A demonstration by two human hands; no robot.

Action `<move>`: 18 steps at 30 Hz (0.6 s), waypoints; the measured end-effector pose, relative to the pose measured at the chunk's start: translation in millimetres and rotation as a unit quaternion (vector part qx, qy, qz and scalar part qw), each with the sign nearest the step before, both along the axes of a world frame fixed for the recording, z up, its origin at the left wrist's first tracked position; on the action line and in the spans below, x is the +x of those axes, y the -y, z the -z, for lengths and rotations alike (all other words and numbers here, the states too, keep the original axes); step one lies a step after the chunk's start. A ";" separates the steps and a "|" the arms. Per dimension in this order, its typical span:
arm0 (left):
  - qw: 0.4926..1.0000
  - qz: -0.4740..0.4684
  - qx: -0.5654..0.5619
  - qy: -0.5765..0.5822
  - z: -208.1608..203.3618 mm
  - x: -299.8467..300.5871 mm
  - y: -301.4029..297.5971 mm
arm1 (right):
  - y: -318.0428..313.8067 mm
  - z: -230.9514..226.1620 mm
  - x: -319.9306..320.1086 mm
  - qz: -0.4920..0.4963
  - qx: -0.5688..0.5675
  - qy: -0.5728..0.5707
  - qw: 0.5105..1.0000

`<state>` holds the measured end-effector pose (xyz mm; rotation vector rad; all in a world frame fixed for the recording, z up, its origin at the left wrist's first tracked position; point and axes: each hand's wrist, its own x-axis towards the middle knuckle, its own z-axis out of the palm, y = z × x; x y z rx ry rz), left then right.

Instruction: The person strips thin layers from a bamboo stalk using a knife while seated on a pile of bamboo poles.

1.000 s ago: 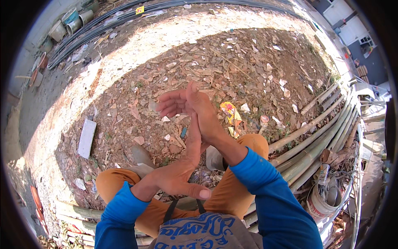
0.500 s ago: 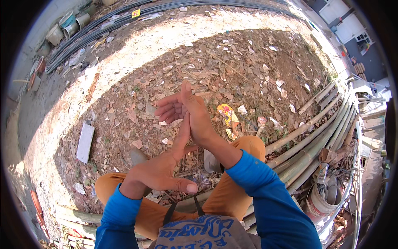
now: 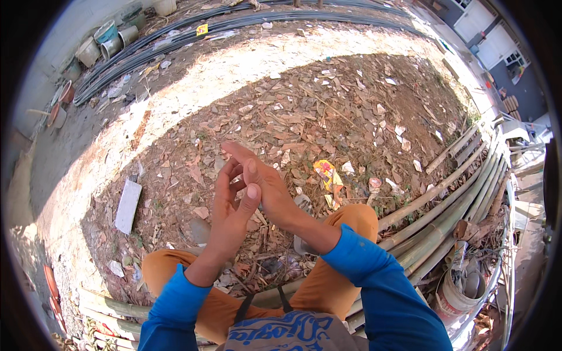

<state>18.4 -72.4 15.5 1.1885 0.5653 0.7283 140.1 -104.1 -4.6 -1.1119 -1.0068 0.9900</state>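
My left hand and my right hand meet over the leaf-strewn ground in front of my lap. The fingers of the left are raised and loosely bent, its thumb up beside the right palm. Those of the right reach over toward the left fingers, with the thumb alongside. The palms face each other and seem to touch in part. I see nothing held in either hand, though the space between the palms is partly hidden. A crumpled yellow wrapper lies on the leaves, to the right of my right hand.
Long bamboo poles lie along my right and behind my lap. A bucket with things in it stands at lower right. To the left rests a pale flat block. Dark long pipes and several pots are at the far side.
My left hand has turned from lying flat with its thumb toward me to upright with bent fingers. The right hand has moved slightly nearer, its fingers now over the left's. The view has tilted up slightly.
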 end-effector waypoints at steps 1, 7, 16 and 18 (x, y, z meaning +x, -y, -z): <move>0.999 -0.007 0.038 0.007 -1.5 1.0 1.9 | 0.5 0.1 -0.2 -0.004 0.004 -0.004 1.000; 0.997 0.062 0.022 -0.043 3.6 -7.0 -12.7 | -0.3 4.5 2.9 -0.002 -0.020 0.013 1.000; 0.999 0.019 0.035 -0.009 1.3 -4.6 -8.2 | -4.4 1.5 -2.5 0.012 0.058 -0.020 0.998; 0.997 0.029 0.070 -0.018 7.8 -6.5 -10.1 | -5.0 3.3 -2.3 0.012 0.069 -0.006 0.998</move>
